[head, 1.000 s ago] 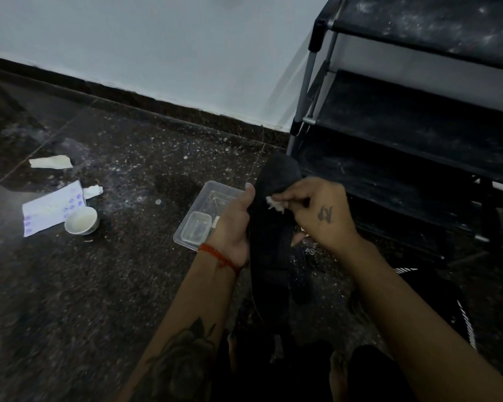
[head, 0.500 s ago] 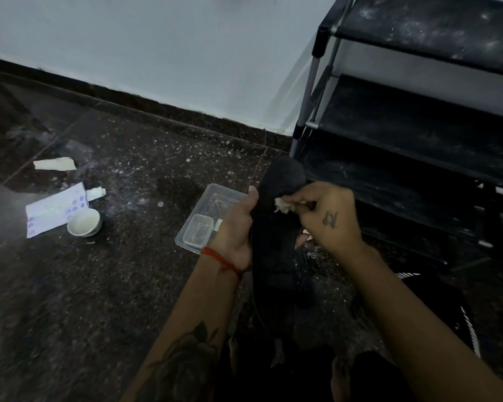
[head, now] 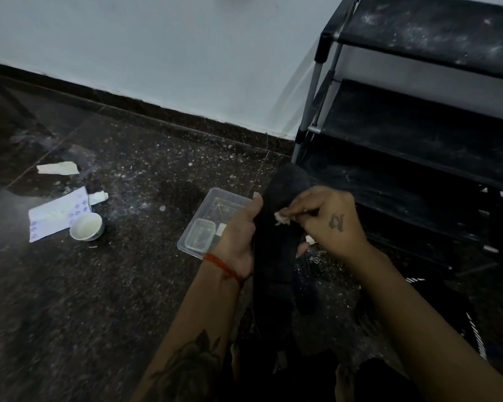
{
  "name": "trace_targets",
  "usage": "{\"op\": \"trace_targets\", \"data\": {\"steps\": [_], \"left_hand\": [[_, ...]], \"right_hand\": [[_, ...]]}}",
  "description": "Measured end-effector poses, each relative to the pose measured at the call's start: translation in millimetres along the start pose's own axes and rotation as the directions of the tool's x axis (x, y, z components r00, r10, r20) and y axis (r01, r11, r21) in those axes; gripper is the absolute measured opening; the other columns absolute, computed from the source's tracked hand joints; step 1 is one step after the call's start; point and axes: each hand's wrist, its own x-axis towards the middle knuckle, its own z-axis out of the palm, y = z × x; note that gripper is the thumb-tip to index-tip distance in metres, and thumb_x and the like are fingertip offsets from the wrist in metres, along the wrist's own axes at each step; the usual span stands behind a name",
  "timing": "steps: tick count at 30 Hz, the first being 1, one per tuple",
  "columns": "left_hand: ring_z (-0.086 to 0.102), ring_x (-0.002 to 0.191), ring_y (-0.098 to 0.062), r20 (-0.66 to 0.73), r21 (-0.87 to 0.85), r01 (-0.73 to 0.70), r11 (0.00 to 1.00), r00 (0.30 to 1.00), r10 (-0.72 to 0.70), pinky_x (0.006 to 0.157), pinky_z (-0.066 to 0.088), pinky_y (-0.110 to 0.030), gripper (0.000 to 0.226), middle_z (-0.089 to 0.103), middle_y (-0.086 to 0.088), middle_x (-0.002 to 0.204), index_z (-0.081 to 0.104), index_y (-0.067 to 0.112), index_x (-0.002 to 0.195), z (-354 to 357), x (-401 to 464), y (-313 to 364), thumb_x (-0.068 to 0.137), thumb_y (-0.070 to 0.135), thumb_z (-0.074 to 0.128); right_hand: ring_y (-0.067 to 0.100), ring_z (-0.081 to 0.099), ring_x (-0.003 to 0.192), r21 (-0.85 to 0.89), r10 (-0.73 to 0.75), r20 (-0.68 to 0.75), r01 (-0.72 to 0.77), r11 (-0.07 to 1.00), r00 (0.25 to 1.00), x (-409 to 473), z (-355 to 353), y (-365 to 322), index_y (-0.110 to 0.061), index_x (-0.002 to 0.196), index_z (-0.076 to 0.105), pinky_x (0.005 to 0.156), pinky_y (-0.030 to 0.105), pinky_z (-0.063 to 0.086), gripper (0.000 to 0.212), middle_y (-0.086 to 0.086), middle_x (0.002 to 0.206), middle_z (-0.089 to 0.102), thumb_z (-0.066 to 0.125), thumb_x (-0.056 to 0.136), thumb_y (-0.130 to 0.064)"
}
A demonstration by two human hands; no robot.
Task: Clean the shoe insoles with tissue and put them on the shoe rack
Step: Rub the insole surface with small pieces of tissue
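Wiping stage. Our left hand (head: 240, 230) grips the black insole (head: 276, 242) upright at centre, near the shoe rack (head: 418, 134); our right hand (head: 328, 221) pinches the tissue (head: 280, 218), which has moved slightly leftward across the insole, so cleaning continues and racking remains.

Open shelves to your right, clutter to your left

From the shoe rack (head: 418, 134), its dusty shelves lie bare; its corner post (head: 311, 91) edges them, while a plastic container (head: 212, 221) and bowl (head: 86, 226) sit on the floor well left.
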Motion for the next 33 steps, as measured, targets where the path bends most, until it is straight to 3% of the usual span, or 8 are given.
{"op": "trace_targets", "data": {"steps": [2,5,7,15,19,22,28,33], "left_hand": [[0.068,0.080,-0.029,-0.020,-0.006,0.069,0.998,0.997,-0.069,0.076,0.054,-0.043,0.058,0.072,-0.014,0.092,0.067,0.010,0.100,-3.8,3.5,0.7,0.097,0.054,0.029],[0.069,0.077,-0.028,0.015,0.018,0.095,0.995,0.995,-0.096,0.071,0.056,-0.041,0.058,0.073,-0.014,0.090,0.068,0.009,0.094,-2.5,4.3,-1.4,0.096,0.053,0.032],[0.071,0.074,-0.026,0.036,0.009,0.086,0.996,0.996,-0.087,0.070,0.056,-0.041,0.054,0.073,-0.012,0.090,0.068,0.010,0.094,-2.1,2.8,-1.9,0.096,0.052,0.034],[0.065,0.085,-0.029,0.039,-0.030,0.079,0.996,0.996,-0.078,0.070,0.056,-0.042,0.055,0.072,-0.012,0.096,0.066,0.012,0.104,-6.1,3.6,2.6,0.097,0.054,0.031],[0.069,0.080,-0.031,0.051,-0.004,0.099,0.995,0.994,-0.099,0.076,0.054,-0.042,0.060,0.071,-0.016,0.097,0.065,0.009,0.104,-4.8,3.6,1.7,0.097,0.055,0.027],[0.069,0.078,-0.030,0.063,0.013,0.106,0.994,0.992,-0.107,0.080,0.050,-0.044,0.059,0.071,-0.016,0.095,0.064,0.009,0.105,-4.1,2.8,0.6,0.096,0.055,0.028],[0.070,0.077,-0.027,0.049,-0.029,0.101,0.995,0.994,-0.099,0.070,0.056,-0.042,0.053,0.071,-0.011,0.094,0.063,0.013,0.103,-5.8,2.7,1.4,0.096,0.054,0.031],[0.069,0.077,-0.029,0.040,0.009,0.087,0.996,0.995,-0.087,0.078,0.052,-0.043,0.059,0.072,-0.015,0.089,0.064,0.009,0.100,-3.5,2.0,2.6,0.096,0.055,0.028]], "right_hand": [[0.013,0.064,0.078,-0.053,0.071,-0.165,-0.080,0.995,0.984,0.6,-2.4,6.8,-0.018,0.083,0.076,0.070,0.017,0.048,0.030,0.001,0.084,0.070,0.064,0.072,0.007],[0.009,0.058,0.085,-0.071,0.106,-0.320,-0.136,0.988,0.941,1.9,2.8,9.0,-0.014,0.096,0.073,0.077,0.002,0.036,0.027,0.006,0.094,0.070,0.062,0.078,0.002],[0.007,0.054,0.085,-0.061,0.077,-0.290,-0.098,0.993,0.954,2.1,9.3,5.0,-0.012,0.100,0.072,0.078,-0.004,0.033,0.026,0.007,0.095,0.068,0.062,0.080,0.002],[0.012,0.063,0.077,0.040,-0.016,0.032,0.015,0.999,0.999,-0.1,-0.8,-0.9,-0.013,0.079,0.076,0.070,0.018,0.051,0.032,0.001,0.083,0.069,0.062,0.069,0.014],[0.008,0.062,0.079,0.013,0.153,-0.239,-0.154,0.988,0.959,1.7,-3.9,9.5,-0.017,0.085,0.075,0.070,0.003,0.044,0.029,0.002,0.088,0.071,0.062,0.075,0.006],[0.008,0.059,0.089,0.014,0.143,-0.292,-0.145,0.989,0.946,3.4,5.2,5.1,-0.013,0.098,0.072,0.079,0.000,0.039,0.026,0.005,0.097,0.067,0.060,0.082,0.003],[0.006,0.058,0.080,0.067,-0.036,-0.075,0.041,0.997,0.997,-1.6,9.9,-12.0,-0.010,0.089,0.075,0.072,0.003,0.043,0.026,0.002,0.088,0.065,0.061,0.078,0.010],[-0.003,0.060,0.070,0.057,0.067,0.095,-0.072,0.996,0.993,-1.6,-8.9,-3.7,-0.010,0.073,0.076,0.057,0.005,0.045,0.033,-0.005,0.075,0.065,0.061,0.062,0.017]]}}
